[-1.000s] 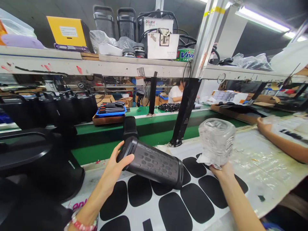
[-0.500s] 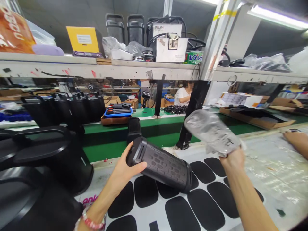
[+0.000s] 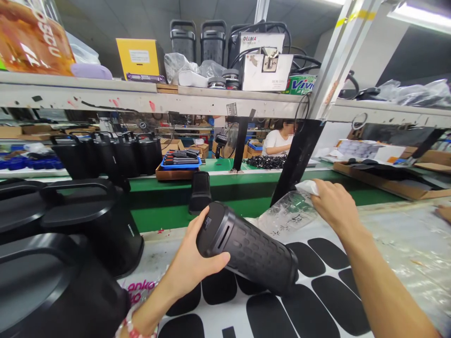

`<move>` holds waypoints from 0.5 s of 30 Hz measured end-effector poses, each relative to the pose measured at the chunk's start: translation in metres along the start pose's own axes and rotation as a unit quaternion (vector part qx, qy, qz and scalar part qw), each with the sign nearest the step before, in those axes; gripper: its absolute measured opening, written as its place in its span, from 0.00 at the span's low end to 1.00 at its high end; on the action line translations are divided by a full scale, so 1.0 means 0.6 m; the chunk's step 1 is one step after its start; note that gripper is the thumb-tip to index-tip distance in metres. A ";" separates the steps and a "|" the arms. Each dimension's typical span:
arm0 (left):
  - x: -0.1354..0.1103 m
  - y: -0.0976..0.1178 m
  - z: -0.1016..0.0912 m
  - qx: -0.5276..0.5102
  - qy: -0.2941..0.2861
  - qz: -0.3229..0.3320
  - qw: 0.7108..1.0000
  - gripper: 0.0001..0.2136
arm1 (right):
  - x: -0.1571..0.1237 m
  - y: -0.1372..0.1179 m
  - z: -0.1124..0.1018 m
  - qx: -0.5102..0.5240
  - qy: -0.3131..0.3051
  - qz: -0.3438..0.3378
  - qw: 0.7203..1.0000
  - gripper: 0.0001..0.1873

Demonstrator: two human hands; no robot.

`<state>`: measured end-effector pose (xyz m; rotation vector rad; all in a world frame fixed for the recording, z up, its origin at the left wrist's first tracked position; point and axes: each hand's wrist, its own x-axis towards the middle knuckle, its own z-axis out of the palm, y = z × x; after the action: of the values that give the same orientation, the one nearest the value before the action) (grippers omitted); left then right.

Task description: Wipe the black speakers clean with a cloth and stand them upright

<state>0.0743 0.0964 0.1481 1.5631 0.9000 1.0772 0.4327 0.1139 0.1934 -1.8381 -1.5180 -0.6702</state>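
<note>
My left hand (image 3: 193, 263) grips the near end of a black cylindrical speaker (image 3: 248, 246) with a dimpled grille, tilted so its far end rests on the white sheet printed with black ovals (image 3: 282, 305). My right hand (image 3: 333, 204) is closed on a clear plastic bag (image 3: 287, 211), which hangs down towards the speaker's upper side. The bag lies just behind the speaker, close to touching it.
Large black speakers with handles (image 3: 88, 220) crowd the left. A small black speaker (image 3: 200, 190) stands on the green conveyor (image 3: 225, 188). An overhead shelf (image 3: 176, 96) carries boxes and gear. Another person's hand (image 3: 444, 212) shows at the right edge; someone in white (image 3: 278, 141) sits far behind.
My right hand swung the plastic bag from upright down and leftwards towards the speaker. My left hand turned the speaker's end more towards me. The view shifted left.
</note>
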 end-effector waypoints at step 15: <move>0.014 -0.032 0.001 -0.030 0.024 -0.004 0.999 0.43 | -0.054 -0.237 0.022 0.306 0.069 -0.098 0.944 0.18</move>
<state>0.0769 0.1087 0.1310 1.4879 0.8978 1.1303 0.2864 0.1192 0.1838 -1.1612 -1.5988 -0.3433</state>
